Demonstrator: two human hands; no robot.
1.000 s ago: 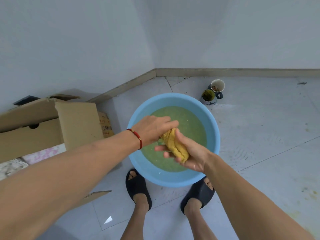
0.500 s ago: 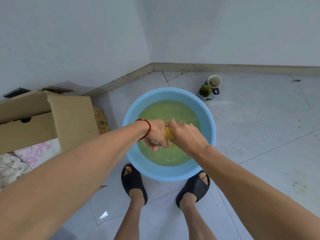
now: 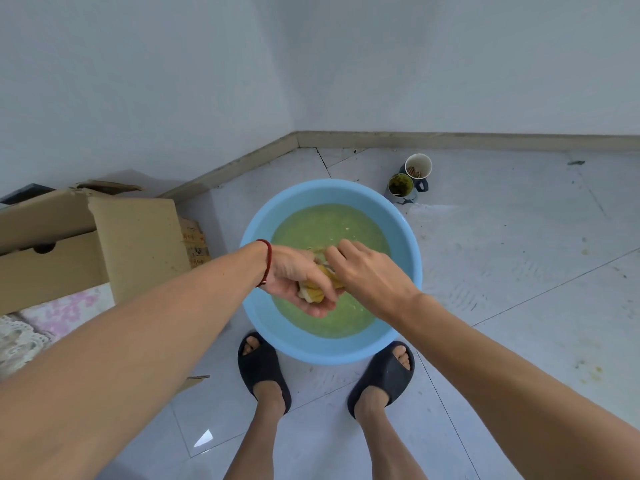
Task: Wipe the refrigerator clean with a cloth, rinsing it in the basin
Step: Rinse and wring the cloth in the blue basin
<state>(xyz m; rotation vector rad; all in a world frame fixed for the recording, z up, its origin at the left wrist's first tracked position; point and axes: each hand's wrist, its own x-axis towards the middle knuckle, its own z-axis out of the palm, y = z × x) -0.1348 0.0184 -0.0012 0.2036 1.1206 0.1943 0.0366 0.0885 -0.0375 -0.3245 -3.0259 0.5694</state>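
Looking down from the head camera, a round blue basin (image 3: 408,258) sits on the tiled floor (image 3: 519,271), filled with cloudy green water (image 3: 329,226). Both hands meet above the water. The left hand (image 3: 294,275), a red cord bracelet (image 3: 266,263) on its wrist, lies palm-up with its fingers curled round a bunched yellow cloth (image 3: 317,291). The right hand (image 3: 367,268) comes over from the other side, knuckles up, its fingers clenched on the far end of the same cloth. The cloth lies between the two hands, over the basin. Two feet in dark slippers (image 3: 263,368) stand at the basin's near rim. To the left stands an open cardboard box (image 3: 138,244); past the basin, near the skirting, two cups (image 3: 410,178) stand close together.
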